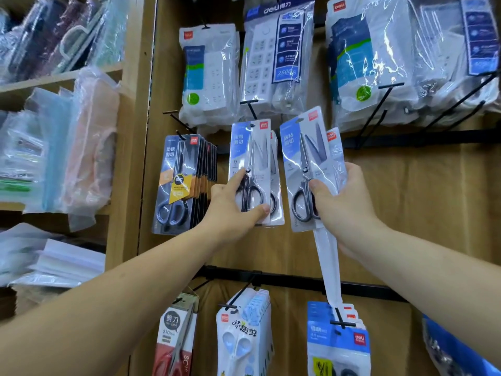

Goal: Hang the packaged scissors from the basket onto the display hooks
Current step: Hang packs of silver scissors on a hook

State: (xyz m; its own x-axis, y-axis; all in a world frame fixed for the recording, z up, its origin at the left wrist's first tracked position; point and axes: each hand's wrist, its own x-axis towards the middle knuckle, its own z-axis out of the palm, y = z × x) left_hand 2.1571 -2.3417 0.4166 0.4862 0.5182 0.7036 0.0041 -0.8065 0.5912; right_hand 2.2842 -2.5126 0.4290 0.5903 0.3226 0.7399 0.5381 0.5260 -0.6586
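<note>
My left hand point(233, 207) grips the lower end of a light-blue pack of scissors point(253, 156) that hangs on a black display hook point(250, 107), forefinger stretched up along its face. A few like packs hang behind it. My right hand point(341, 202) holds several more scissors packs point(306, 158) fanned out just right of that hook, thumb across the front one; another pack points downward from the hand. The basket is out of view.
Dark scissors packs point(184, 180) fill the hook to the left. Bagged power strips point(273, 55) hang above. A lower black rail point(298, 283) carries more scissors and blue packs point(336, 340). Wooden shelves with plastic-wrapped goods point(54, 147) stand at the left.
</note>
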